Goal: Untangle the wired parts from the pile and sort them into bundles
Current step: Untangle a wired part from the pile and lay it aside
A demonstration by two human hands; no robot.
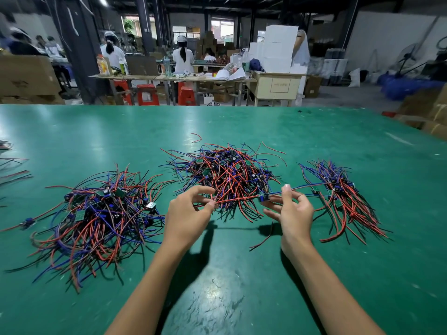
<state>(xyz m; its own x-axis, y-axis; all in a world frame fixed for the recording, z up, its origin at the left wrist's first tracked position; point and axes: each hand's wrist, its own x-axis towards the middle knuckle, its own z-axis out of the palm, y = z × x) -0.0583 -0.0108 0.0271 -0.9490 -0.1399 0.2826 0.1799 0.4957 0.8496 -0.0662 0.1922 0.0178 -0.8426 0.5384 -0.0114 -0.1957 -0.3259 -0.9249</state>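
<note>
Lying far left at the table edge [242, 122]: a few stray wire ends [12, 165], cut off by the frame. Sprawling next on the green top: a big tangled heap [96, 218] of red, blue and black leads with small boards caught in it. Hovering just right of that heap: left hand [188, 213], thumb and forefinger pinching the red-and-black end of one wired part [242, 199]. Stretching taut across the front of the middle pile [227, 175], held just above its nearest leads: that same part, its little blue component [264, 197] sitting close beside the right hand [291, 210]. Gripping the blue lead there: right thumb and raised forefinger, remaining fingers spread loosely. Lying loose under the right hand: one red-black offcut [262, 240]. Resting further right: a neater bundle [343, 197], its leads all fanning out toward the front edge. Crowding the background: workers at benches, red stools [147, 94], white boxes [280, 48].
</note>
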